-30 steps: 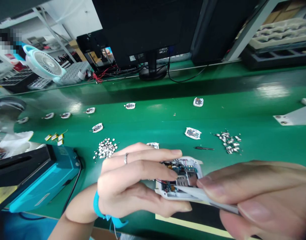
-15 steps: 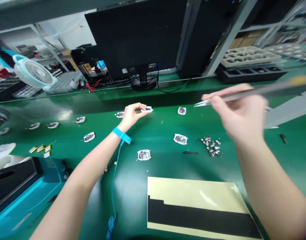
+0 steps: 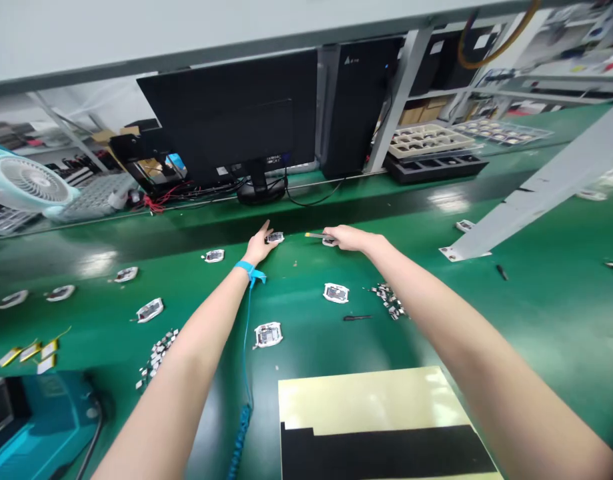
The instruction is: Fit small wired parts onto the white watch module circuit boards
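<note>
1. Left hand [image 3: 260, 245], strapped at the wrist with a blue band [image 3: 249, 268]: reaching far over the green bench [image 3: 299, 287]. Fingers spread away from the thumb, no grip that I see.
2. Open white case [image 3: 275, 238], circuitry showing: lies on the bench at that thumb, just right of the hand.
3. Right hand [image 3: 347, 237]: fingers closed around tweezers [image 3: 315, 235], yellow end pointing left.
4. Second white case [image 3: 329, 241]: under the right fingers, partly covered; whether they pinch it too, I cannot tell.
5. Nearer the person: 2 more cases [image 3: 335, 293] [image 3: 269, 335], a black pen-like tool [image 3: 357, 318], heaped small parts [image 3: 390, 303] by the right forearm.
6. Monitor [image 3: 226, 120] behind.
</note>
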Action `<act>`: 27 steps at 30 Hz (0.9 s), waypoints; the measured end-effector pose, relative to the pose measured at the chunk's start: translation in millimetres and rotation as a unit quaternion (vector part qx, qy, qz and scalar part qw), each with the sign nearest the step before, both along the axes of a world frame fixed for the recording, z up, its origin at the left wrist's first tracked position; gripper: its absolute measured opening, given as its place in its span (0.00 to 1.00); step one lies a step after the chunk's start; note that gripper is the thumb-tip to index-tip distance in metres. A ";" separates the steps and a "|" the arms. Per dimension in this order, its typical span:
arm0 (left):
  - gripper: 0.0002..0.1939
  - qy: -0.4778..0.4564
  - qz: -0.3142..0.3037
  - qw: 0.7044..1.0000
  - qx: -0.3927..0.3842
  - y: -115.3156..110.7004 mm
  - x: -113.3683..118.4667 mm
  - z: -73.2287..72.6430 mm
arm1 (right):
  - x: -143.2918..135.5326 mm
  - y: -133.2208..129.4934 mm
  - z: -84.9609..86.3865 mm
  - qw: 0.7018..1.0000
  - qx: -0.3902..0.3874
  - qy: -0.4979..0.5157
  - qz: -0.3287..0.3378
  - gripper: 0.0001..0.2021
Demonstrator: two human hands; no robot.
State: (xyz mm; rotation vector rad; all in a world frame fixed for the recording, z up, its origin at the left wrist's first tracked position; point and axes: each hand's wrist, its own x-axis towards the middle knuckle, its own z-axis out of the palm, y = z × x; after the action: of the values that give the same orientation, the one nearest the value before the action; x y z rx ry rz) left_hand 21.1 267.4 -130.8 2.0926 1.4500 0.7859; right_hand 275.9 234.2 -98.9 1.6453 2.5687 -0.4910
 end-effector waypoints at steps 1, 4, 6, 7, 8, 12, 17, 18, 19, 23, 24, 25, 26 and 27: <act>0.17 0.009 0.006 1.000 -0.003 -5.4 -0.7 4.4 | 1.9 -0.7 0.1 1.000 -0.007 -0.011 0.007 0.14; 0.22 0.039 -0.010 0.999 -0.025 -39.0 -13.5 23.8 | 6.8 -4.2 -0.4 0.999 0.006 -0.036 0.005 0.14; 0.26 0.064 -0.065 0.994 -0.061 -75.7 -28.2 38.2 | 7.9 -7.9 0.4 0.998 0.038 -0.050 -0.021 0.15; 0.27 0.077 -0.097 0.989 -0.078 -96.6 -35.6 43.9 | 7.5 -11.1 2.0 0.996 0.055 -0.055 -0.038 0.15; 0.29 0.090 -0.124 0.984 -0.090 -117.8 -42.0 47.4 | 6.3 -16.1 4.8 0.994 0.070 -0.059 -0.054 0.14; 0.34 0.131 -0.137 0.979 -0.072 -187.0 -52.6 37.7 | -9.1 -63.2 22.5 0.992 0.107 -0.042 -0.059 0.16; 0.22 0.160 -0.101 0.982 -0.025 -212.1 -51.2 20.6 | -41.1 -158.6 13.6 0.994 0.088 0.013 0.070 0.11; 0.22 0.168 -0.086 0.982 -0.017 -209.9 -56.0 23.0 | -44.0 -172.9 4.8 0.990 0.092 0.028 0.101 0.08; 0.22 0.177 -0.063 0.982 -0.009 -206.1 -64.0 27.2 | -45.2 -183.4 -4.9 0.987 0.111 0.029 0.110 0.07; 0.24 0.217 0.062 0.974 0.022 -188.6 -120.2 46.9 | -40.3 -192.5 -33.0 0.976 0.169 0.057 0.123 0.09; 0.24 0.226 0.084 0.970 0.023 -185.2 -135.6 48.7 | -38.0 -190.3 -33.8 0.976 0.170 0.067 0.117 0.10; 0.24 0.232 0.099 0.967 0.022 -182.3 -149.5 48.2 | -35.3 -187.8 -31.9 0.978 0.167 0.074 0.104 0.11; 0.24 0.237 0.105 0.966 0.017 -179.5 -161.2 45.6 | -32.1 -185.1 -28.0 0.980 0.161 0.082 0.083 0.11; 0.24 0.241 0.106 0.965 0.011 -176.9 -170.4 41.5 | -28.2 -182.2 -22.8 0.982 0.155 0.087 0.055 0.11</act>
State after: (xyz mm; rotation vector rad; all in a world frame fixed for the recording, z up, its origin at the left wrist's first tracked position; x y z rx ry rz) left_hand -149.4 90.5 -89.3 2.2733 1.9492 0.3733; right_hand 247.7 52.0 -121.6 1.5934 2.9751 -0.2445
